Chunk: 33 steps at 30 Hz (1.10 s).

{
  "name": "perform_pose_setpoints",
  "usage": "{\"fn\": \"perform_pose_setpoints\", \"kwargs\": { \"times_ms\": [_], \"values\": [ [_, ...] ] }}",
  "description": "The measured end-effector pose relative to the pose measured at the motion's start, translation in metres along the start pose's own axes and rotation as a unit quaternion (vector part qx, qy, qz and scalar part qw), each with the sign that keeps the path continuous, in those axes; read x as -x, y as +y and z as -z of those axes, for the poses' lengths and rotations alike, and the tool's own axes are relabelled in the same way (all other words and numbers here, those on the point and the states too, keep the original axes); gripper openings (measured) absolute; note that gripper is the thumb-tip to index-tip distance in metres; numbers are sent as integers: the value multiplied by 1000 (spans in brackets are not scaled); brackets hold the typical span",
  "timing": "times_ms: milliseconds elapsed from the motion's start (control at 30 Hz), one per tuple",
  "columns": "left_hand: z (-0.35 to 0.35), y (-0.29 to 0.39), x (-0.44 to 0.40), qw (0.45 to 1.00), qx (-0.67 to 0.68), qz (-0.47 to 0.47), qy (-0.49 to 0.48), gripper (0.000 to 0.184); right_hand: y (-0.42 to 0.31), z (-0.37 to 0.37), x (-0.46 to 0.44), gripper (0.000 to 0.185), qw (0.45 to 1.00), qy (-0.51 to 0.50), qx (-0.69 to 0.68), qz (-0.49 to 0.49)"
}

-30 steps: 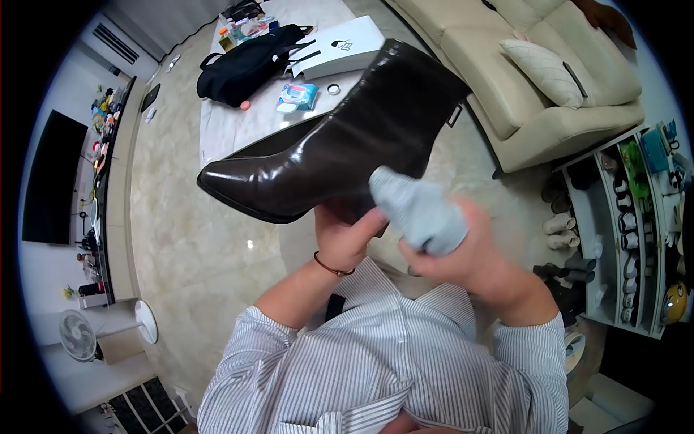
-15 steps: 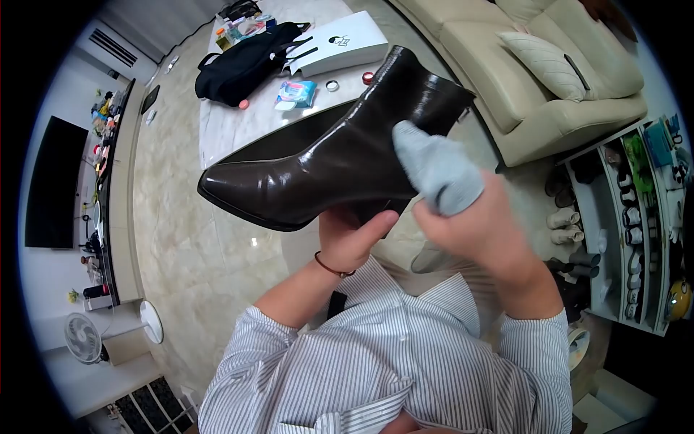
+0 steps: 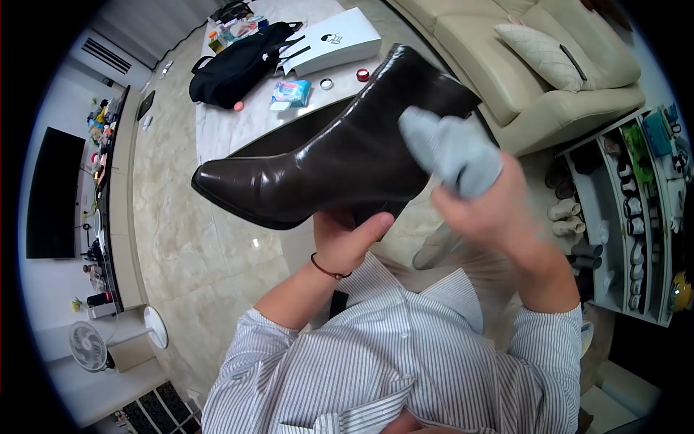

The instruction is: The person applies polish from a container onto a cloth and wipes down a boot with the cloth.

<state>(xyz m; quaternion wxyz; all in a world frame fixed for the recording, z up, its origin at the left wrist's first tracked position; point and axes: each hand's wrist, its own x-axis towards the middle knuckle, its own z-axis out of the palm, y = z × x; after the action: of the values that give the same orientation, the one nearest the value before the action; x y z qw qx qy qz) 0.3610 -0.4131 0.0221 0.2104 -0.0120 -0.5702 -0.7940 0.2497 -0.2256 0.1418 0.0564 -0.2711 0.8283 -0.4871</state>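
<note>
A glossy dark brown ankle boot (image 3: 347,159) is held up in front of me, its pointed toe to the left and its shaft up to the right. My left hand (image 3: 345,242) grips it from below near the heel and sole, with the thumb in sight and the other fingers mostly hidden. Bunched in my right hand (image 3: 499,210) is a light grey cloth (image 3: 452,152), slightly blurred. The cloth lies over the boot's back part near the ankle; whether it presses on the leather I cannot tell.
Beyond the boot stands a marble-topped table (image 3: 217,137) with a black bag (image 3: 242,65), a white box (image 3: 336,43), a wipes packet (image 3: 290,94), a red tin (image 3: 363,74) and a round lid (image 3: 326,84). A cream sofa (image 3: 491,65) and a shoe rack (image 3: 614,217) are to the right.
My right hand and the cloth have shifted right, toward the back of the boot. The left hand keeps its hold, and the boot has moved only slightly left in view.
</note>
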Motion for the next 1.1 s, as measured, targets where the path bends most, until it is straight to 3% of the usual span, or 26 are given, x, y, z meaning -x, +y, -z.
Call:
{"fn": "perform_pose_setpoints", "kwargs": {
  "times_ms": [33,67,133,167,200,267,333,367,400,467,500,600,667,733,800,867,933,967,1000,1100],
  "values": [
    [-1,1,0,1000,-3,-2,5,78,4,3,-9,23,996,3,91,-19],
    [-2,1,-1,1000,-6,-4,10,78,-2,2,-6,23,996,3,91,-18],
    [-1,0,-3,999,-31,7,-6,78,-21,-5,6,25,993,-103,10,-50],
    [1,-3,-1,999,-28,26,-2,79,-16,-13,17,28,995,-94,-4,42],
    [3,-4,-1,999,-34,10,-17,79,-10,-19,17,31,991,-110,-8,75],
    [2,-4,1,1000,-15,19,-15,78,-8,-13,11,31,996,-81,28,27],
    [4,-6,3,998,-45,-9,-35,78,-8,-6,-11,26,988,18,136,-70],
    [-4,5,4,998,-55,8,-17,61,-6,-1,-20,26,990,12,135,32],
    [-3,6,4,998,-56,6,-17,61,-10,1,-17,26,990,12,135,34],
    [0,8,6,998,-29,35,-51,62,-24,6,-3,26,984,-98,124,82],
    [1,10,6,996,-27,63,-51,65,-20,3,1,28,969,-112,168,145],
    [12,19,-3,991,13,83,-106,72,-28,34,-7,27,960,-115,251,51],
    [27,25,-12,991,48,95,-83,82,-27,68,-23,33,926,-206,288,128],
    [56,34,-27,949,73,213,-221,87,-27,86,-32,36,913,-263,251,183],
    [69,35,-39,904,170,273,-283,85,-26,84,-39,39,909,-337,115,218],
    [73,35,-43,887,199,303,-285,84,-24,75,-42,41,889,-396,24,229],
    [86,25,-49,833,205,347,-380,87,-26,64,-45,51,866,-388,158,273],
    [84,22,-50,812,213,354,-413,90,-29,63,-49,61,849,-417,156,285],
    [80,20,-48,813,216,353,-409,90,-27,56,-50,61,846,-422,156,285],
    [71,12,-41,740,320,405,-431,94,-10,36,-55,62,861,-395,23,321]
  ]
}}
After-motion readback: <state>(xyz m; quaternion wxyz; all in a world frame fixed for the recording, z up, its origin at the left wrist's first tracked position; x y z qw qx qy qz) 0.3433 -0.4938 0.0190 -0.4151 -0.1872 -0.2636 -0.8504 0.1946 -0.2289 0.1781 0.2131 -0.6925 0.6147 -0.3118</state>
